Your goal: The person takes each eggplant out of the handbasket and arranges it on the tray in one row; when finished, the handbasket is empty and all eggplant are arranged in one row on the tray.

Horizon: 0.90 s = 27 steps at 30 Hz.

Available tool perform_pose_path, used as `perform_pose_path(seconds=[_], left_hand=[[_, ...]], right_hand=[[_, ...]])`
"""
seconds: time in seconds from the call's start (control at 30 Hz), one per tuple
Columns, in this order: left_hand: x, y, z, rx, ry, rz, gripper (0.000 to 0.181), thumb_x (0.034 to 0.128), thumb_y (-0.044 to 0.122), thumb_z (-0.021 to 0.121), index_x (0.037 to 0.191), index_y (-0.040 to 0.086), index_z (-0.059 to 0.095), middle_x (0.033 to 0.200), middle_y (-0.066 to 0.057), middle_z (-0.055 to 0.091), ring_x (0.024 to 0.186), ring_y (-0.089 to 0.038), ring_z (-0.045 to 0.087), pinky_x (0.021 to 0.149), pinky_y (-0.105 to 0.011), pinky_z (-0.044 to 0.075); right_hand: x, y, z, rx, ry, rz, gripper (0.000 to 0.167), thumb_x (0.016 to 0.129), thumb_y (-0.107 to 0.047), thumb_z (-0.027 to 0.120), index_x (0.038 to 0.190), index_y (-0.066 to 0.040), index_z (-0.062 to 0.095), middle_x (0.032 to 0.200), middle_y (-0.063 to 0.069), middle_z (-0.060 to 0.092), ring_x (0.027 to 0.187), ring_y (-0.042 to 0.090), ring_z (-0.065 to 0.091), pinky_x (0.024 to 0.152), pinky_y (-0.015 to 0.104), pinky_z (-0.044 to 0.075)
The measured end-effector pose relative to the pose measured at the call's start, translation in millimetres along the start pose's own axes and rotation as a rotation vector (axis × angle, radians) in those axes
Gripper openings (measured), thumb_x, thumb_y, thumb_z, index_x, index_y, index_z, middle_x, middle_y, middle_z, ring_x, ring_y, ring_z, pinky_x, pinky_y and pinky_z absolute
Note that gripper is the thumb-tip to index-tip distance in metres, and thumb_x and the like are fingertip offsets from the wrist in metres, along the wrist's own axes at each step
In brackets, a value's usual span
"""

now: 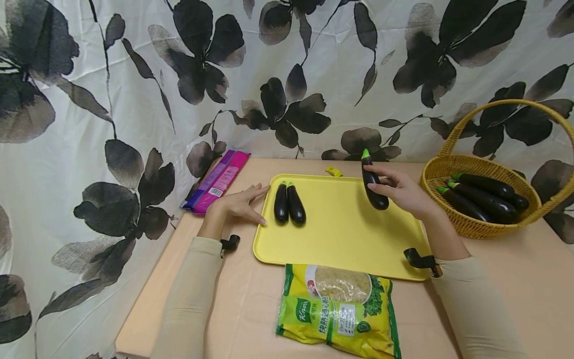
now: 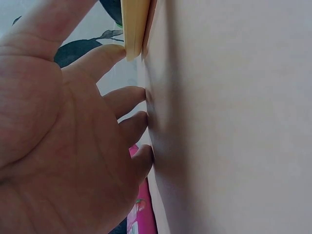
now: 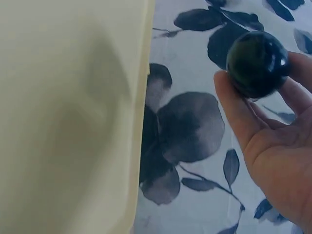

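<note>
In the head view two eggplants (image 1: 288, 203) lie side by side at the left end of a yellow tray (image 1: 345, 239). The right hand (image 1: 401, 192) pinches another eggplant (image 1: 374, 183) between thumb and fingers, above the tray's right part; the right wrist view shows the rounded end of this eggplant (image 3: 257, 65) in the hand (image 3: 278, 141). The left hand (image 1: 238, 203) has its fingers spread at the tray's left edge, touching it. Seen from the left wrist, the hand (image 2: 73, 131) rests its fingertips on the table, beside the tray edge (image 2: 135, 29).
A wicker basket (image 1: 475, 232) with several eggplants (image 1: 486, 197) stands at the right. A pink and purple packet (image 1: 219, 182) lies at the back left, a small yellow packet (image 1: 334, 171) behind the tray, and a yellow-green Knorr bag (image 1: 338, 314) in front of it.
</note>
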<state>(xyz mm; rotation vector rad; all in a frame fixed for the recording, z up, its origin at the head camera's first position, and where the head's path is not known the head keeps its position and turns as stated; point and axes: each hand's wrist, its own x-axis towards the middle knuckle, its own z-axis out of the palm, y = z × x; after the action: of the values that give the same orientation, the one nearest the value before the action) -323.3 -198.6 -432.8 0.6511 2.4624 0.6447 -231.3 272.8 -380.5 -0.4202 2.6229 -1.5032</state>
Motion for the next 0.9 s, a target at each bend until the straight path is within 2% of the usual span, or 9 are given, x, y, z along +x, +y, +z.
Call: perform_pose_path(seconds=[0.07, 0.2, 0.27, 0.4, 0.47, 0.53, 0.73, 0.9], left_hand=[[-0.1, -0.2, 0.2, -0.004, 0.002, 0.000, 0.128, 0.0704, 0.057, 0.092, 0.169, 0.030, 0.015, 0.177, -0.006, -0.004, 0.163, -0.032, -0.010, 0.130, -0.061, -0.003], [0.1, -1.0, 0.7, -0.010, 0.006, -0.001, 0.128, 0.0700, 0.058, 0.092, 0.169, 0.031, 0.015, 0.177, -0.005, -0.004, 0.163, -0.032, -0.010, 0.130, -0.061, -0.004], [0.3, -1.1, 0.9, -0.015, 0.006, -0.001, 0.128, 0.0700, 0.057, 0.093, 0.169, 0.031, 0.015, 0.177, -0.005, -0.004, 0.163, -0.032, -0.010, 0.130, -0.061, -0.004], [0.1, -0.1, 0.3, -0.022, 0.005, -0.008, 0.128, 0.0701, 0.056, 0.093, 0.168, 0.032, 0.015, 0.177, -0.004, -0.005, 0.163, -0.031, -0.010, 0.130, -0.061, -0.004], [0.1, -0.2, -0.1, -0.022, 0.007, -0.007, 0.127, 0.0700, 0.056, 0.093, 0.168, 0.032, 0.016, 0.177, -0.005, -0.004, 0.163, -0.031, -0.010, 0.130, -0.060, -0.004], [0.4, -0.6, -0.2, -0.022, 0.008, -0.007, 0.128, 0.0700, 0.056, 0.093, 0.168, 0.032, 0.015, 0.177, -0.005, -0.004, 0.163, -0.031, -0.010, 0.130, -0.060, -0.004], [0.4, -1.2, 0.5, -0.014, 0.006, -0.006, 0.127, 0.0698, 0.058, 0.092, 0.168, 0.032, 0.016, 0.177, -0.005, -0.004, 0.163, -0.031, -0.010, 0.130, -0.061, -0.004], [0.3, -1.0, 0.4, -0.009, 0.008, -0.001, 0.127, 0.0693, 0.059, 0.092, 0.168, 0.032, 0.016, 0.177, -0.005, -0.004, 0.163, -0.031, -0.010, 0.130, -0.060, -0.003]], right_hand=[[2.3, -2, 4, -0.015, -0.015, -0.011, 0.058, 0.106, -0.031, 0.063, 0.159, -0.021, 0.045, 0.163, 0.015, 0.041, 0.138, 0.037, 0.051, 0.090, 0.017, 0.051], [5.3, -3, 11, -0.038, -0.035, -0.008, 0.057, 0.104, -0.028, 0.066, 0.157, -0.020, 0.048, 0.154, 0.019, 0.049, 0.134, 0.037, 0.051, 0.088, 0.020, 0.052], [6.4, -4, 13, -0.046, -0.047, -0.008, 0.057, 0.104, -0.028, 0.066, 0.157, -0.019, 0.048, 0.155, 0.019, 0.048, 0.134, 0.037, 0.051, 0.093, 0.027, 0.053], [8.1, -5, 18, -0.044, -0.070, -0.007, 0.058, 0.104, -0.030, 0.065, 0.158, -0.022, 0.046, 0.159, 0.017, 0.045, 0.139, 0.038, 0.049, 0.104, 0.049, 0.049], [9.6, -6, 20, -0.037, -0.078, -0.006, 0.058, 0.104, -0.031, 0.065, 0.158, -0.023, 0.046, 0.160, 0.016, 0.045, 0.140, 0.039, 0.048, 0.107, 0.055, 0.046], [12.6, -7, 23, -0.012, -0.090, -0.008, 0.057, 0.104, -0.031, 0.065, 0.158, -0.023, 0.047, 0.160, 0.015, 0.045, 0.140, 0.038, 0.049, 0.107, 0.054, 0.047], [26.0, -11, 33, 0.066, -0.148, -0.027, 0.054, 0.103, -0.028, 0.067, 0.155, -0.025, 0.052, 0.157, 0.013, 0.048, 0.134, 0.034, 0.056, 0.099, 0.036, 0.055], [35.5, -14, 41, 0.030, -0.181, -0.043, 0.053, 0.103, -0.027, 0.068, 0.154, -0.022, 0.053, 0.157, 0.016, 0.047, 0.126, 0.035, 0.061, 0.097, 0.037, 0.057]])
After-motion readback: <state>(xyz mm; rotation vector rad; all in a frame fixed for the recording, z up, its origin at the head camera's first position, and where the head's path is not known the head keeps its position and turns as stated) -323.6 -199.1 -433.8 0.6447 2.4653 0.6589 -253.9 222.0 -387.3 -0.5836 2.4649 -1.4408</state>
